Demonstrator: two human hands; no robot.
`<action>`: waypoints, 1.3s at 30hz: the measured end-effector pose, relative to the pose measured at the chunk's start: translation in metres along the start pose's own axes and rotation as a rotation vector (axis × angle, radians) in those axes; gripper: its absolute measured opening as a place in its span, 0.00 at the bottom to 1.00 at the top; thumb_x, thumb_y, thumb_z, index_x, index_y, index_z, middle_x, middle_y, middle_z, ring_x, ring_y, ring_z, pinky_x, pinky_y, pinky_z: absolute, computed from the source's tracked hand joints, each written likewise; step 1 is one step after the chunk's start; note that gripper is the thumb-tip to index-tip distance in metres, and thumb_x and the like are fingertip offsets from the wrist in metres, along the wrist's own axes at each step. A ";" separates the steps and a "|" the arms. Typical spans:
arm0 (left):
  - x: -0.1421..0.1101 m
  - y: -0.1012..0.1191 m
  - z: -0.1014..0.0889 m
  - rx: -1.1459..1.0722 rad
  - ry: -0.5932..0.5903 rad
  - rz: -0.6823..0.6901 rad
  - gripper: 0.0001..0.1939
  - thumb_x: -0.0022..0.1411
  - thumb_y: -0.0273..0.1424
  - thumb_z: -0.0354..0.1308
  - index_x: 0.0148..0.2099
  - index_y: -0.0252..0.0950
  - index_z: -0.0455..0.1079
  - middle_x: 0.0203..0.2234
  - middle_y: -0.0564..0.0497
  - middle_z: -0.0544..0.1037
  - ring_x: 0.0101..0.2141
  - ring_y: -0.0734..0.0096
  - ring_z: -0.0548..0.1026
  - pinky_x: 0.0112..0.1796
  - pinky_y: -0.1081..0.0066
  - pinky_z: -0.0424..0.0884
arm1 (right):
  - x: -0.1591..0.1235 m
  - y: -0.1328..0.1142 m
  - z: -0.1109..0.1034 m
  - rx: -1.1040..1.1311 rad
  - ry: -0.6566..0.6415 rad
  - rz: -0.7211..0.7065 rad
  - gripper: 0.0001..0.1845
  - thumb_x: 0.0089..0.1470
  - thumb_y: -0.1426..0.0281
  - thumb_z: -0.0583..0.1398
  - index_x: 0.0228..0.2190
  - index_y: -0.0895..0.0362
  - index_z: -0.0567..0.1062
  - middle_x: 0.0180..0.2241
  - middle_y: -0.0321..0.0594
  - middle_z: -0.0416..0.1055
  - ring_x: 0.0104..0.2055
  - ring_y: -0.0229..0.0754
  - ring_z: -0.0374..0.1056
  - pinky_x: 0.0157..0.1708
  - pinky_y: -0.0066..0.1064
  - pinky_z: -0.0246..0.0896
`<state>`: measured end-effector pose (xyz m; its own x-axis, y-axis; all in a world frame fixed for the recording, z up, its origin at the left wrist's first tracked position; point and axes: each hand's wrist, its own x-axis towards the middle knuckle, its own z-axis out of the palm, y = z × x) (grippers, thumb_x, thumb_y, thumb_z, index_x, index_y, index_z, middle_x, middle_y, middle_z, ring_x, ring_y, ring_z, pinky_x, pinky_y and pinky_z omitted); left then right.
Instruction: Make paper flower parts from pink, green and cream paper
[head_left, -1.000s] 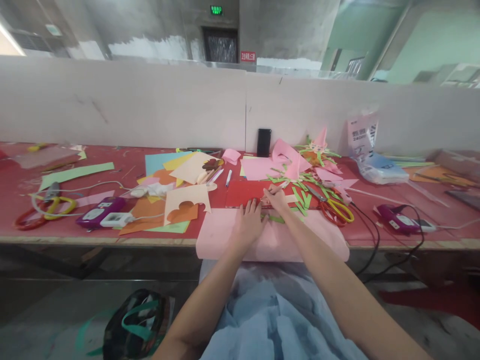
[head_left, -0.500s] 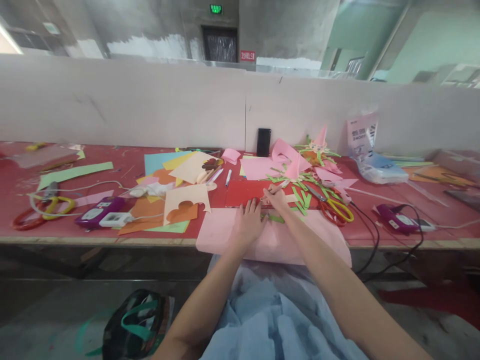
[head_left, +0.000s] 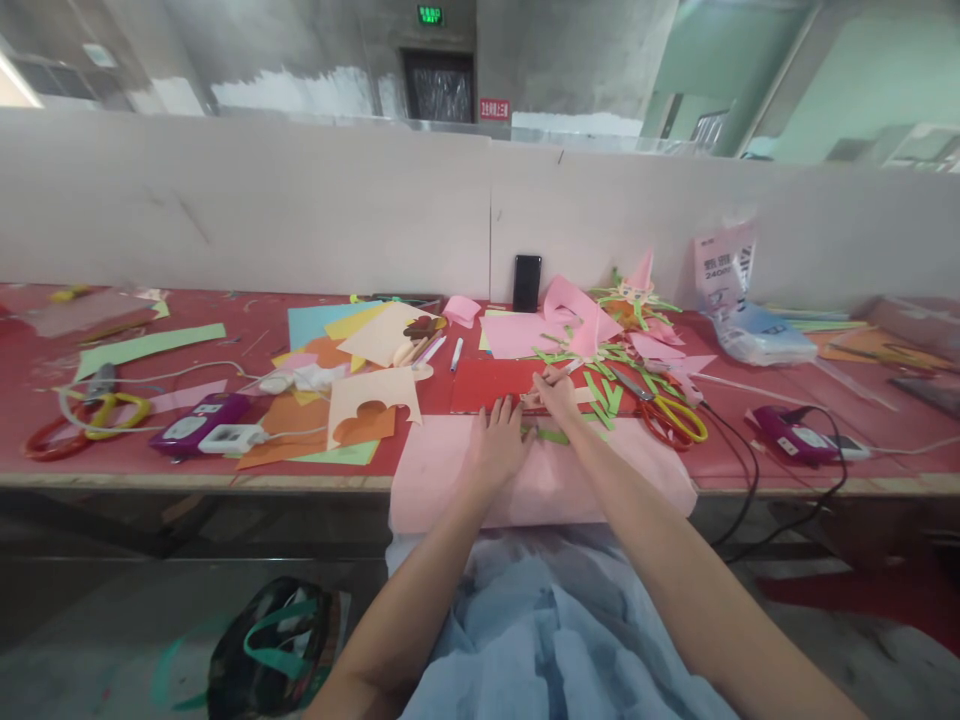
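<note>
My left hand (head_left: 502, 440) lies flat with its fingers spread, the tips on the lower edge of a red sheet of paper (head_left: 480, 380). My right hand (head_left: 556, 394) is closed around a pen (head_left: 574, 366), whose pale upper end sticks out above the fingers. The pen's tip points down at a small light piece of paper on the red sheet, partly hidden by the fingers. Under both wrists a large pink sheet (head_left: 435, 480) hangs over the table's front edge. Green paper strips (head_left: 604, 402) and scissors with red and yellow handles (head_left: 679, 418) lie right of my right hand.
A black phone (head_left: 527, 283) leans against the white partition. Cut paper (head_left: 367, 400), a capped marker (head_left: 457, 354) and a purple device (head_left: 201, 425) lie leftward. A pink cone (head_left: 589, 336), a tissue pack (head_left: 765, 335) and a corded purple device (head_left: 793, 437) stand or lie rightward.
My right hand has shifted slightly to the right with the pen in it. My left hand stays in place on the paper. The hanging edge of the pink sheet has moved a little.
</note>
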<state>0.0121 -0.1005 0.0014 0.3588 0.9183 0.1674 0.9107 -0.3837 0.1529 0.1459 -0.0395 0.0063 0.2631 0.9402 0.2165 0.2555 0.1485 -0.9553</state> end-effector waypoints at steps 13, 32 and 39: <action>-0.002 0.002 -0.007 -0.001 -0.020 0.003 0.26 0.65 0.41 0.41 0.62 0.37 0.54 0.62 0.42 0.55 0.62 0.56 0.52 0.59 0.50 0.46 | 0.001 0.003 0.000 -0.069 -0.030 -0.037 0.14 0.46 0.60 0.55 0.18 0.53 0.57 0.15 0.31 0.66 0.20 0.37 0.66 0.21 0.26 0.58; -0.001 -0.001 -0.001 0.002 -0.002 0.014 0.26 0.65 0.40 0.40 0.62 0.38 0.54 0.63 0.42 0.54 0.62 0.57 0.51 0.59 0.50 0.46 | 0.002 0.003 -0.001 -0.158 -0.008 -0.064 0.14 0.46 0.60 0.54 0.17 0.53 0.58 0.15 0.32 0.64 0.20 0.38 0.65 0.22 0.27 0.58; -0.002 0.000 -0.005 0.006 -0.012 0.010 0.26 0.65 0.40 0.41 0.62 0.37 0.54 0.63 0.42 0.54 0.62 0.56 0.51 0.59 0.51 0.46 | 0.003 0.006 0.000 -0.109 -0.017 -0.066 0.15 0.46 0.59 0.54 0.17 0.53 0.57 0.14 0.31 0.64 0.20 0.38 0.66 0.22 0.27 0.58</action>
<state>0.0104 -0.1031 0.0058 0.3706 0.9154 0.1570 0.9081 -0.3926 0.1458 0.1484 -0.0358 0.0013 0.2264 0.9347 0.2742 0.3714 0.1774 -0.9114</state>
